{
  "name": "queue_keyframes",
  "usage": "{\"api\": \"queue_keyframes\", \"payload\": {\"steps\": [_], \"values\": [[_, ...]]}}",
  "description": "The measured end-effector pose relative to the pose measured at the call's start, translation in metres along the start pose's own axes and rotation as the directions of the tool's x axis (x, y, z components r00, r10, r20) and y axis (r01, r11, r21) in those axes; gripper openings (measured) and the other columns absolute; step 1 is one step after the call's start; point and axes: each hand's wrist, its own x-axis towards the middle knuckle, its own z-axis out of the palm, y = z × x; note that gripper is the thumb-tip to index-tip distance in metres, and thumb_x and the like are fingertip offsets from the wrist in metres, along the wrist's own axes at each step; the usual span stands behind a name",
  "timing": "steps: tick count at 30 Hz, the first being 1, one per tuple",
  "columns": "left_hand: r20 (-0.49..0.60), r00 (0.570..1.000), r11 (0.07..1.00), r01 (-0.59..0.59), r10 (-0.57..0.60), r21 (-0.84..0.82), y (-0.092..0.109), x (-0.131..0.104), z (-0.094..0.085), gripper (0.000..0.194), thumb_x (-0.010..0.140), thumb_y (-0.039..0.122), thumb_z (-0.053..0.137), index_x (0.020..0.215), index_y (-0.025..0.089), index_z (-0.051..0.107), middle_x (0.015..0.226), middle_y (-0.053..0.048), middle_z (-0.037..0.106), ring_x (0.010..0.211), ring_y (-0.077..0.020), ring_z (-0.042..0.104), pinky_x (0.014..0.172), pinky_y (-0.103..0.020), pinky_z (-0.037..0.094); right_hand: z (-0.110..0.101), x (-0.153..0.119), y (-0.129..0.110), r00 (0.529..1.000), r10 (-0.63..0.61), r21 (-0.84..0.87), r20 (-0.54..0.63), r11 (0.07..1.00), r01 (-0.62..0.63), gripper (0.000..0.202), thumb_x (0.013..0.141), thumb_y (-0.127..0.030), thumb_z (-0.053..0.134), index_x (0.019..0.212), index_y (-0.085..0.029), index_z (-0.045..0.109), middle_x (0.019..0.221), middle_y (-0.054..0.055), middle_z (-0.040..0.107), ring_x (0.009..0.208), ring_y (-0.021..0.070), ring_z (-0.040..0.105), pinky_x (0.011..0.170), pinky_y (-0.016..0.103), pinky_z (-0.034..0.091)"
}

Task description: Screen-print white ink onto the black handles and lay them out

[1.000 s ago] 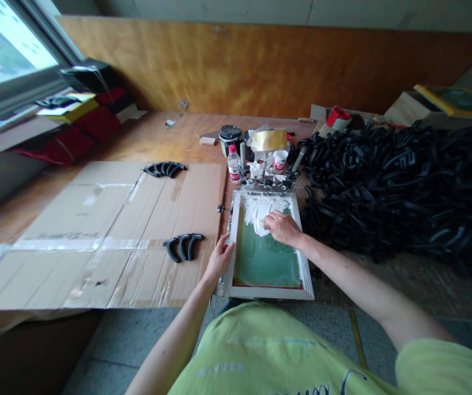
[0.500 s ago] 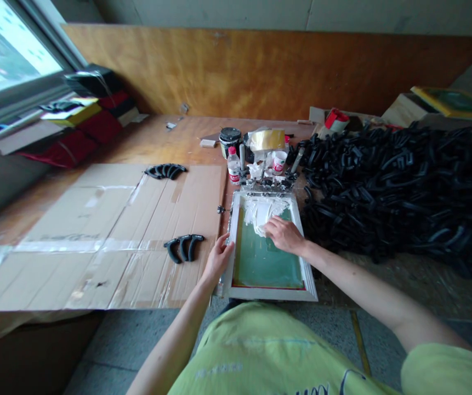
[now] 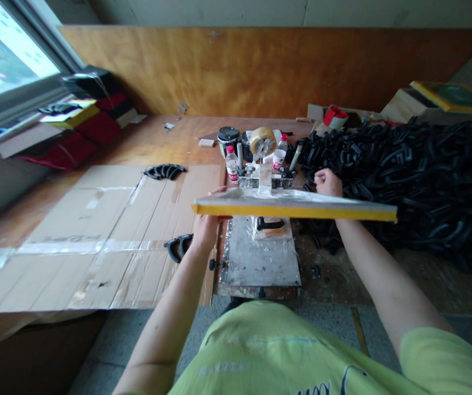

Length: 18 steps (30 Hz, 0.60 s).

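A screen frame (image 3: 295, 211) with a yellow front edge is tilted up above a metal base plate (image 3: 260, 263). My left hand (image 3: 209, 219) grips its left side, the fingers partly hidden behind it. Beyond the frame's right part, my right hand (image 3: 329, 182) has its fingers curled together beside the black pile; what it holds, if anything, cannot be made out. On the base plate lies a black curved piece (image 3: 271, 224). The hinge clamp (image 3: 250, 181) stands behind the frame.
Black curved pieces (image 3: 404, 164) are heaped at the right. Cardboard (image 3: 124, 214) on the left bears a row of black pieces (image 3: 164, 171) and a few more (image 3: 173, 248). Bottles, a black tub (image 3: 228, 141) and a tape roll (image 3: 262, 141) stand behind the clamp.
The frame has swung up from lying flat, uncovering the base plate and the black piece. My left hand has risen with it; my right hand has moved right, off the white paste area.
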Motion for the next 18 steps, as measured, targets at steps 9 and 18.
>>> {"api": "queue_keyframes", "payload": {"steps": [9,18], "values": [[0.106,0.910,0.914,0.405,-0.400,-0.023,-0.050,-0.043,0.020,0.060,0.078,0.065,0.060,0.115,0.018,0.058,0.092,-0.009,0.070,0.071,-0.0145,0.065,0.056,-0.022,0.051,0.074,-0.126,-0.013,0.867,-0.371,0.028,0.332,0.923,0.384,0.017,0.082,-0.023,0.068,0.099,-0.020,0.067,0.100,0.007,0.066,0.099,0.0230,0.056,0.091,0.038,0.044],[-0.059,0.843,0.843,0.537,-0.535,0.036,-0.108,-0.089,-0.040,0.054,0.071,0.064,0.064,0.092,0.016,0.057,0.079,-0.007,0.070,0.063,-0.0172,0.066,0.054,-0.026,0.050,0.057,-0.188,-0.035,0.757,-0.578,0.129,0.303,0.812,0.569,0.019,0.093,-0.025,0.054,0.106,-0.024,0.068,0.096,0.005,0.066,0.096,0.0182,0.058,0.086,0.029,0.046]]}}
